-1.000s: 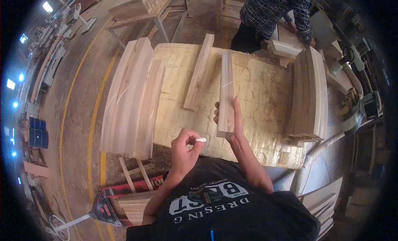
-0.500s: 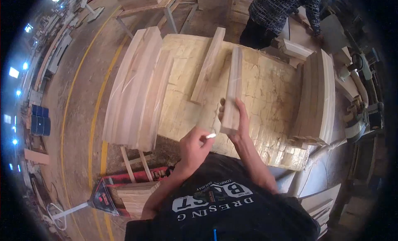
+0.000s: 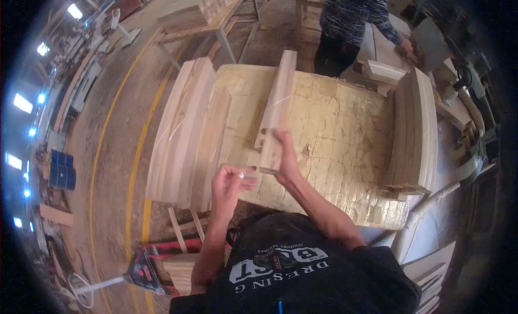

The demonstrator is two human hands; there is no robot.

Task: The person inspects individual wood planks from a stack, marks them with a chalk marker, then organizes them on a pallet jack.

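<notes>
My right hand [image 3: 287, 155] grips the near end of a pale wooden bar [image 3: 275, 111], its fingers wrapped round the sides. The bar points away from me, over the middle of the tabletop. A second bar seems to lie against or under it, but the overlap hides where one ends. A thin pale line crosses the upper face. My left hand [image 3: 226, 185] is just left of the bar's near end, apart from it, with a small white chalk-like stick [image 3: 241, 175] pinched in its fingers. Some motion blur softens that hand.
The yellowish, wrinkled tabletop [image 3: 340, 141] carries a stack of wooden bars [image 3: 186, 130] on the left and another stack [image 3: 413, 133] on the right. Across the table stands a person [image 3: 348, 22], one hand on boards. A red pallet jack [image 3: 145, 271] is at lower left.
My right hand has brought its bar left, up to the bar lying on the table. My left hand has drawn left and away from the bar's end, still with the white stick.
</notes>
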